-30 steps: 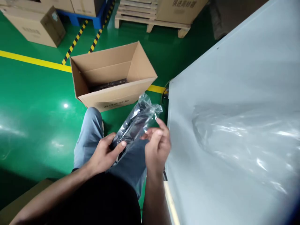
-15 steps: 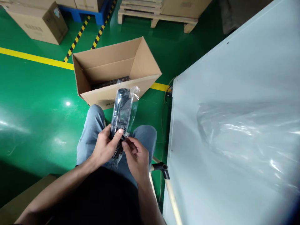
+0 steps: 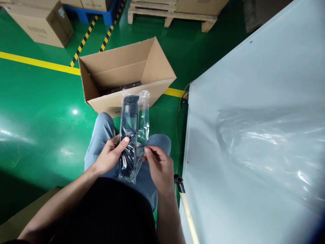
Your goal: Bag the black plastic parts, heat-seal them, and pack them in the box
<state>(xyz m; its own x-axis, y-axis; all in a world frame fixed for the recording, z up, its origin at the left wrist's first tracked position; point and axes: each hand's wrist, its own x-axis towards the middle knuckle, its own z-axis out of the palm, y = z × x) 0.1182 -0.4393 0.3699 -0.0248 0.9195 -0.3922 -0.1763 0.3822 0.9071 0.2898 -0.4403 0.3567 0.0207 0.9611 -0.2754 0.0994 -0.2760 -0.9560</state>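
Note:
A long black plastic part (image 3: 130, 117) with a rectangular opening lies inside a clear plastic bag (image 3: 144, 118), above my lap. My left hand (image 3: 111, 152) grips the bagged part from the left, its thumb pressed on the front. My right hand (image 3: 159, 164) pinches the loose right edge of the bag between thumb and fingers. Just beyond my knees stands an open cardboard box (image 3: 122, 69) with dark items (image 3: 123, 88) low inside it, mostly hidden by the near wall.
A pale grey panel (image 3: 203, 142) fills the right side, with a sheet of clear plastic (image 3: 264, 142) on it. Beside it rises a cream tube with a black joint (image 3: 179, 181). Farther off are a closed carton (image 3: 45, 25), a blue pallet (image 3: 101, 15) and a wooden pallet (image 3: 170, 15).
The bagged part has turned more upright and its front shows more fully. My right hand has moved to the right, drawing the bag's loose edge away from the part.

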